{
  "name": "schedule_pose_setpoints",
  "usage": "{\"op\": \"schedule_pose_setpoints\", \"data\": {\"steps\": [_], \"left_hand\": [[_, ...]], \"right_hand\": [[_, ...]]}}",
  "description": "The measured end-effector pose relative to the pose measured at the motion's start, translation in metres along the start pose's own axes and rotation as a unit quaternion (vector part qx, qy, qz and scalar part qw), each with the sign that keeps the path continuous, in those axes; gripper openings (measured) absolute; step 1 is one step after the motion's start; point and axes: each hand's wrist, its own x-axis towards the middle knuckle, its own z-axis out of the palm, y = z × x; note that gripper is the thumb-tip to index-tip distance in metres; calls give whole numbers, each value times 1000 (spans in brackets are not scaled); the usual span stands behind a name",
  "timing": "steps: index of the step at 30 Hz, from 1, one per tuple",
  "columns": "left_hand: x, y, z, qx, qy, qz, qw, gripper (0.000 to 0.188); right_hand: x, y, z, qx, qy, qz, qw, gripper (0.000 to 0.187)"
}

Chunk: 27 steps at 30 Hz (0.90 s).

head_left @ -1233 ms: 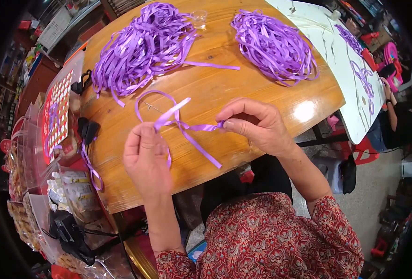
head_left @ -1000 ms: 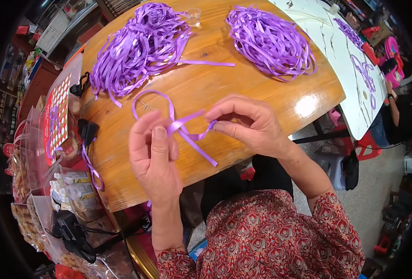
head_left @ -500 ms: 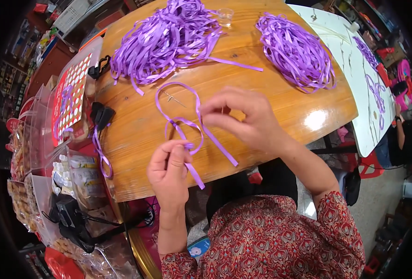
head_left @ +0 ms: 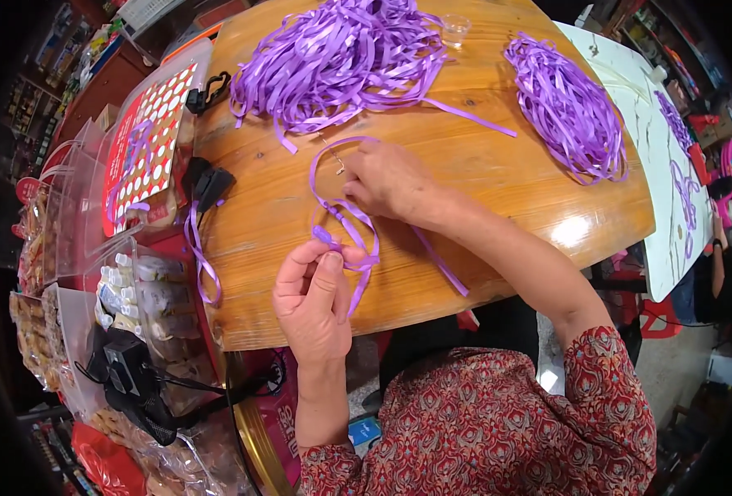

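Observation:
Between the thumb and fingers of my left hand (head_left: 316,285), a small bunched part of a purple ribbon (head_left: 359,217) is pinched near the table's front edge. The ribbon forms loops on the wood with a small knot or crossing in it, and one tail runs to the right under my right forearm. My right hand (head_left: 387,178) is reached over the upper loop, palm down, fingers curled closed. At its fingertips shows a thin metal piece (head_left: 339,169), partly covered by the hand; its kind cannot be made out.
A large heap of purple ribbons (head_left: 341,66) lies at the back, a smaller bundle (head_left: 564,107) at the back right. A small clear cup (head_left: 455,31) stands between them. Black clips (head_left: 209,182) and clear bins (head_left: 147,289) line the left edge. A white marbled table (head_left: 631,124) adjoins at right.
My right hand has come down and left onto the thin metal piece. My left hand still pinches the ribbon, whose lower loop has shifted. The whole view has moved slightly.

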Motion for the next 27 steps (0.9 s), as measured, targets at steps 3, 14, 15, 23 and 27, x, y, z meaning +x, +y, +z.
{"op": "schedule_pose_setpoints", "data": {"steps": [3,14,15,23,27], "left_hand": [[5,-2,-4,-11,-4,-1,1000,14],[14,-2,-21,-27,36,20,999,12],[14,-3,-21,-30,35,17,999,12],[15,-7,-24,-27,45,23,998,10],[15,-7,-25,-11,41,22,999,10]], "right_hand": [[7,5,-1,-10,-55,13,998,18],[6,15,-14,61,39,-3,997,23],[8,14,-11,41,1,8,999,22],[10,11,-18,-25,-90,38,995,21],[-4,16,-33,-11,-141,19,990,20]]}}
